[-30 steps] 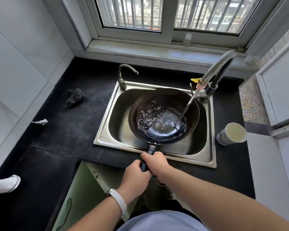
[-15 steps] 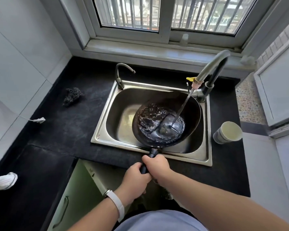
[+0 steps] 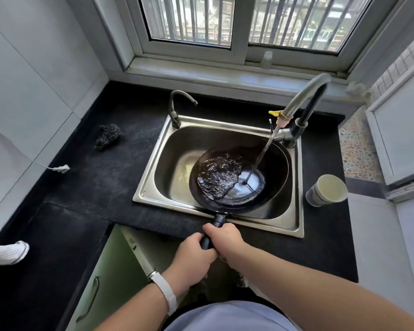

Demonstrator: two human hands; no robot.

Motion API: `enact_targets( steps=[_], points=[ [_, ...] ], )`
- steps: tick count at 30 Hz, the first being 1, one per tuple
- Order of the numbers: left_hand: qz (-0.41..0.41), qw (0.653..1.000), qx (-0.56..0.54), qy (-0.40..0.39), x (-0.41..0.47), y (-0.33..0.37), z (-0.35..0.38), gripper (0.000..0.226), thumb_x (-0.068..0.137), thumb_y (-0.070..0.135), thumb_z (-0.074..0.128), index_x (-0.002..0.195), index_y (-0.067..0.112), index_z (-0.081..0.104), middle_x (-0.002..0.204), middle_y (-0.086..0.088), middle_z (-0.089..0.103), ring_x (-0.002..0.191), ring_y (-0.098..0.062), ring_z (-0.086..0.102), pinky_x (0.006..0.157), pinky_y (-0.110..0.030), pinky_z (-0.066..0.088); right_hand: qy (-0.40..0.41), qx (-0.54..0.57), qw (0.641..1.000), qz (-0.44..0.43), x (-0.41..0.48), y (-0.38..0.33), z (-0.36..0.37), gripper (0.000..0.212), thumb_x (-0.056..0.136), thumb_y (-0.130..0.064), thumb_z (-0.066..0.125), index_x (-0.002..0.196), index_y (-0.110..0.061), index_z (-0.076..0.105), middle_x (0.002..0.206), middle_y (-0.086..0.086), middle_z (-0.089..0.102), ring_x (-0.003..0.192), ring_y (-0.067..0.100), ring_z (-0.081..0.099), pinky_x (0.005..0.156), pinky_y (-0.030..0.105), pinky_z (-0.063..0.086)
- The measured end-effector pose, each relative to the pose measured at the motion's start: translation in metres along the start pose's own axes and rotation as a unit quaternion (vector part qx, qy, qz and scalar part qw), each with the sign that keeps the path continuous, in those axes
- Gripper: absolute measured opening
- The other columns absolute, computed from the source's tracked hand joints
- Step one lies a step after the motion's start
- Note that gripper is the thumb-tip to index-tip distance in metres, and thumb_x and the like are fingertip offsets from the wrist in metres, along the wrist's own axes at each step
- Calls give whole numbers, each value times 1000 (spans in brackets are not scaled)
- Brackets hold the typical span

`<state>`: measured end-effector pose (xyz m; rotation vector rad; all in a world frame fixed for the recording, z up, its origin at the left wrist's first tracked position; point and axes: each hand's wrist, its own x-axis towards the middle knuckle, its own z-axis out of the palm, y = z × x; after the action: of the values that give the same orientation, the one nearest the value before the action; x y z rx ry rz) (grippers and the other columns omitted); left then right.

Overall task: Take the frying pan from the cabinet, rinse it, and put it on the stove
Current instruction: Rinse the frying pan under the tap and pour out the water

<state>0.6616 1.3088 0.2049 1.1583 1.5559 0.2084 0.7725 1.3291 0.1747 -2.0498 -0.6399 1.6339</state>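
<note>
Black frying pan [image 3: 239, 177] handle gripped by both closed hands [image 3: 208, 247].

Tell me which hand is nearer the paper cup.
Right. The right hand grips the pan handle closer to the cup; the left hand grips just behind it, farther left.

Black speckled table [image 3: 101, 182] runs under the window, with a steel sink [image 3: 153, 173] set into it. On the left part lies a dark scouring pad [image 3: 108, 139]; nearer the wall, a white cable plug [image 3: 60, 168]. Right of the sink, a paper cup [image 3: 326, 193] lies tipped on its side, mouth toward the camera. Pale cloth [image 3: 7, 253] rests at the table's near-left edge.
</note>
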Motion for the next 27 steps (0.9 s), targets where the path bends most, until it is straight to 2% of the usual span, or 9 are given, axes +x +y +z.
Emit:
enact_targets(
  steps=[4, 8, 11, 16, 21, 27],
  points=[
    [12, 995, 86, 41, -5, -9, -7, 10, 73, 23, 64, 78, 21, 56, 71, 3, 64, 59, -16, 55, 53, -32, 43, -45, 20, 999, 10, 3, 2, 9, 21, 79, -33, 69, 74, -14, 60, 62, 3, 59, 49, 18, 55, 40, 21, 38],
    [22, 985, 155, 67, -8, -10, -15, 15, 74, 31, 59, 84, 21, 53, 81, -1, 67, 78, -28, 63, 66, -39, 52, -71, 24, 997, 4, 3, -5, 15, 20, 82, -28, 67, 72, -15, 57, 58, 0, 54, 47, 15, 52, 38, 19, 37],
    [39, 977, 193, 82, -10, -8, -18, 17, 77, 32, 57, 91, 23, 53, 87, -2, 68, 84, -30, 64, 73, -43, 55, -86, 18, 996, -7, 3, -12, 16, 18, 82, -25, 65, 72, -14, 55, 56, 0, 52, 45, 14, 49, 37, 18, 36],
    [74, 949, 278, 129, -8, -3, -19, 23, 88, 32, 54, 105, 18, 49, 101, -5, 68, 97, -33, 63, 73, -39, 49, -115, -15, 993, -37, 7, -27, 16, 19, 84, -27, 62, 73, -13, 55, 58, 2, 52, 48, 15, 49, 41, 21, 38],
    [97, 925, 328, 162, -3, 0, -21, 24, 91, 32, 52, 108, 16, 46, 105, -5, 67, 99, -32, 64, 73, -39, 46, -143, -15, 988, -49, 12, -40, 16, 20, 87, -25, 60, 71, -16, 53, 57, 1, 49, 48, 14, 48, 45, 21, 40],
    [84, 927, 333, 149, 0, -1, -19, 22, 91, 34, 52, 104, 18, 45, 104, -3, 67, 98, -31, 64, 73, -39, 47, -154, -11, 988, -32, 20, -33, 16, 21, 87, -27, 61, 71, -14, 54, 60, 3, 50, 49, 14, 48, 43, 21, 39]
  ],
)
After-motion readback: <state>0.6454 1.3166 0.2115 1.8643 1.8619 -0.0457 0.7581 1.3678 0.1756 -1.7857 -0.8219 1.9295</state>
